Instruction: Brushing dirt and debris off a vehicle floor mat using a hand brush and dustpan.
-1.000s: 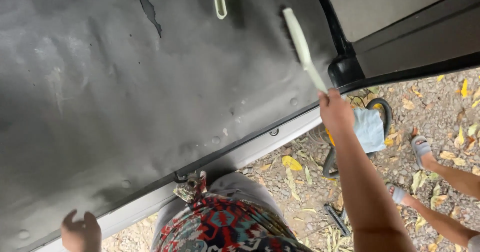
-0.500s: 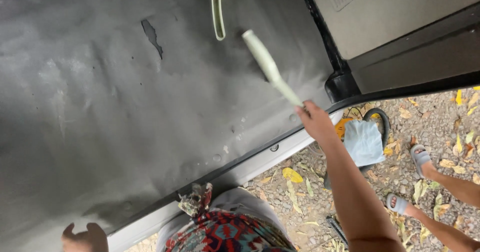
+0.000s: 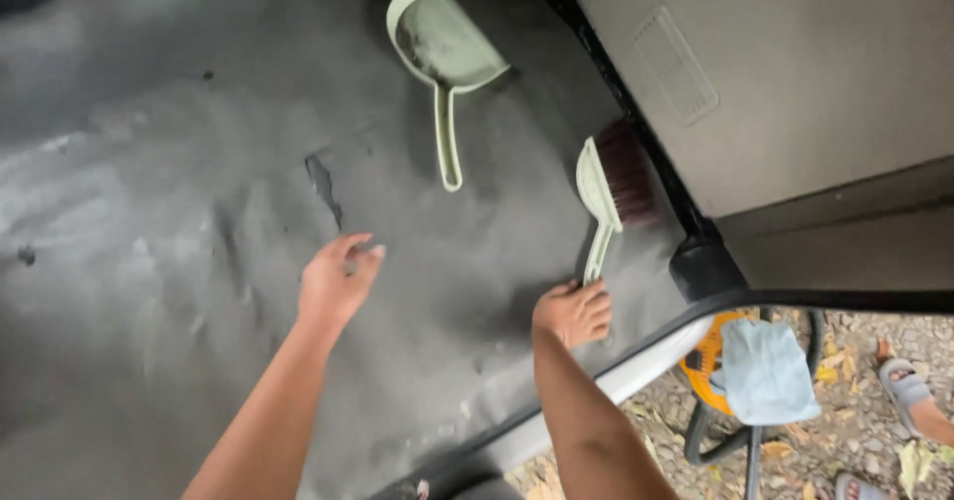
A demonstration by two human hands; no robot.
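My right hand (image 3: 572,311) is closed around the handle of a pale green hand brush (image 3: 608,184) with dark reddish bristles, which rests on the grey carpeted vehicle floor (image 3: 199,222) by the door sill. My left hand (image 3: 336,283) hovers open over the carpet, fingers spread, close to a small tear (image 3: 322,180) in the fabric. A pale green dustpan (image 3: 443,53) lies on the carpet farther in, its handle pointing toward me.
A beige interior panel (image 3: 785,73) rises at the right. Outside the sill, a light blue cloth (image 3: 767,371) lies over a yellow and black device (image 3: 708,361) on leaf-strewn gravel. Another person's sandalled foot (image 3: 906,393) is at the right edge.
The view moved deeper into the vehicle, showing the whole dustpan. My right hand lowered the brush onto the carpet near the sill. My left hand rose from the lower edge to over the carpet.
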